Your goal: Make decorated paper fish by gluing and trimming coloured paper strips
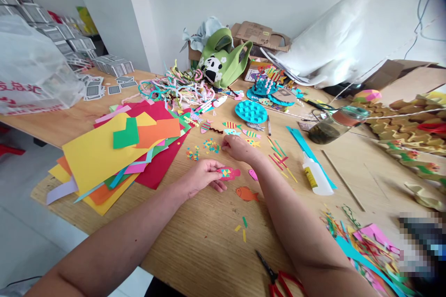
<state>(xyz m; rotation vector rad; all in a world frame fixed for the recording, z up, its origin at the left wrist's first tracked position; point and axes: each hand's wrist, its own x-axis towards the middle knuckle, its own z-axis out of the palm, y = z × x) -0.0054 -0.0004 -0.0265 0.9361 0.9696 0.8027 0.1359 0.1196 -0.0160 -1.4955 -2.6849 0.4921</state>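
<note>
Between the fingers and thumb of my left hand (208, 176) is a pinkish-red paper fish (234, 173) with small yellow and teal pieces on its body. My right hand (238, 147) reaches over the table with its fingers pinched together; whatever they hold is hidden. Just left of it lies a scatter of tiny coloured paper bits (211, 145). An orange paper fish (247, 193) and a small magenta paper piece (252, 175) lie below the right wrist. Several striped and dotted paper fish, one a yellow striped fish (232, 125), rest beyond the right hand.
Coloured paper sheets (94, 148) are piled at left. A glue bottle (316, 176), thin paper strips (278, 158) and a wooden stick (343, 181) lie at right. Red-handled pliers (278, 280) are at the front edge. Farther back are a blue disc (251, 112), a jar (336, 125) and a green bag (226, 60).
</note>
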